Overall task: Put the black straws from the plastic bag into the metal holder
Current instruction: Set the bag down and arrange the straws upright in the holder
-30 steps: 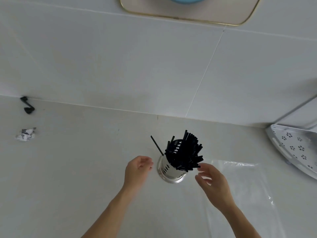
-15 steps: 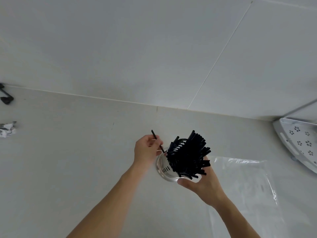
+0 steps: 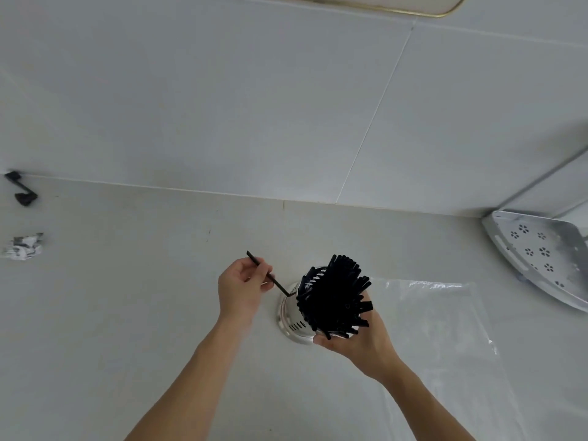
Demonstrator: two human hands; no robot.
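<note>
Fingers (image 3: 251,275) of the left hand (image 3: 240,292) pinch 1 loose black straw (image 3: 267,274), which slants from above the knuckles down to the rim of the metal holder (image 3: 291,316) just to the right of that hand. The holder, a shiny perforated cylinder, stands on a pale countertop (image 3: 127,313) and serves as the centre of the scene.

Far to the left of the holder, at the counter's back edge, lies a small black bent object (image 3: 21,190), and below it a crumpled scrap of paper (image 3: 24,246); what either one is cannot be told.

A thick bundle of black straws (image 3: 335,297) fills the holder and fans out above its rim, leaning toward the right. The right hand (image 3: 359,342) cups the holder from its near right side, fingers closed around the wall under the overhanging straw tips, thumb pressed against the base.

To the right of the holder a clear plastic bag (image 3: 445,329) lies flat on the counter, reaching from behind the right hand toward the near edge of the view; it looks flat, though its contents cannot be told for sure. Farther right of the holder, a white corner shelf (image 3: 541,259) with flower-shaped cut-outs sits where the counter meets the tiled wall (image 3: 222,106). High above the holder, at the top edge, a gold-rimmed cream panel (image 3: 397,3) shows against the tiles.
</note>
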